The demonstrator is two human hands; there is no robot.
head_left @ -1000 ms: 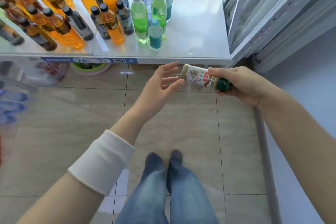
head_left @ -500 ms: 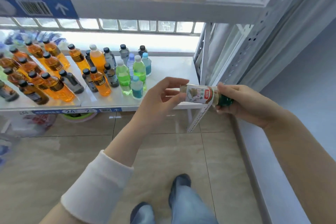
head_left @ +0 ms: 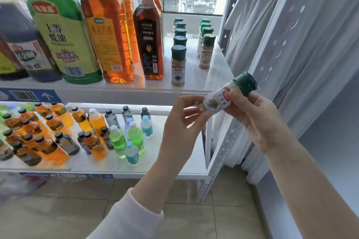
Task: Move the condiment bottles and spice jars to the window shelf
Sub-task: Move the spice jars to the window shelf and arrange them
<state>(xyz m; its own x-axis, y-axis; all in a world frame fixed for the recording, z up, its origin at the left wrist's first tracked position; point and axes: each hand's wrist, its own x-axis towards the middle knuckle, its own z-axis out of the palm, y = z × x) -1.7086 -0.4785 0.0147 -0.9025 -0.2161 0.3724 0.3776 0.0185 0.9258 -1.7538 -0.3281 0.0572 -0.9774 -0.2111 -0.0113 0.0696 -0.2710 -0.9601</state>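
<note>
Head view of a shelving unit beside a window. A spice jar (head_left: pixel 226 97) with a green cap is held between both hands, in front of and just below the front right corner of the window shelf (head_left: pixel 196 80). The jar is tilted, cap up and to the right. The right hand (head_left: pixel 258 120) is closed around its upper body just under the cap, carrying most of the weight. The left hand (head_left: pixel 182 122) pinches the base between thumb and fingertips, its remaining fingers loosely curled; this second hold probably serves to turn the jar upright and label-forward before it is set down.

On the shelf, two rows of matching green-capped jars run back toward the glass: a left row (head_left: pixel 179 52) and a right row (head_left: pixel 206 44), separated by a bare strip. Row placement keeps every label facing the aisle. The front jar of the right row stands further back than the front jar of the left row, so the open spot ahead of it, nearest the held jar, is the likely target. Tall condiment bottles (head_left: pixel 108 31) occupy the left part of the same shelf. The lower shelf (head_left: pixel 174 170) carries small drink bottles, apart from the task items.

Judged stage: transport is nearly complete; uprighting and placement remain
</note>
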